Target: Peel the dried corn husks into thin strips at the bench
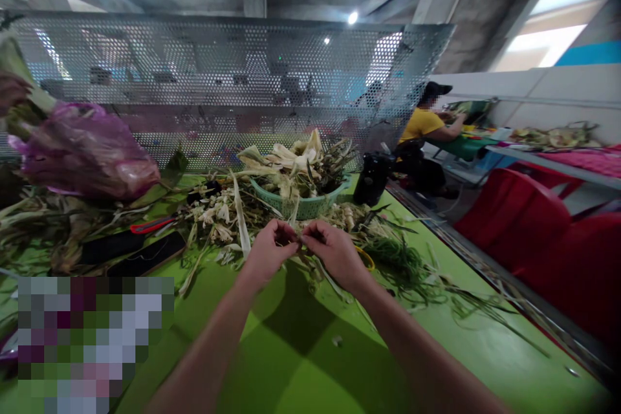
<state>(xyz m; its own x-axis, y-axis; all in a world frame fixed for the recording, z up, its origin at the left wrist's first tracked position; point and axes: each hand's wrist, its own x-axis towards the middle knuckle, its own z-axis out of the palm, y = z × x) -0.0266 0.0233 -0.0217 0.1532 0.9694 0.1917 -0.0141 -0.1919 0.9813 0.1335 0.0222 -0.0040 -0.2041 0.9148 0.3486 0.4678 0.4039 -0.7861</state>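
My left hand (272, 249) and my right hand (336, 253) meet over the green table, fingertips nearly touching. Thumb and forefinger are pinched on each hand around a thin, pale dried husk strip (294, 212), which rises from between them. Some thin stringy ends hang below the fingers, and their exact join is too small to make out. Just behind stands a light green plastic basket (310, 209) heaped with dried husks (303, 158). Left of my left hand, a long pale husk strip (240, 217) sticks up from the pile. Green string (400, 265) lies tangled to the right.
A purple plastic bag (90, 152), an orange-red cutter (151, 225) and a dark phone-like slab (148, 255) are at left. Behind the basket rises a perforated metal panel (204, 65). A black container (372, 180) stands right. Farther off sit a person in yellow (420, 124) and red chairs (514, 223).
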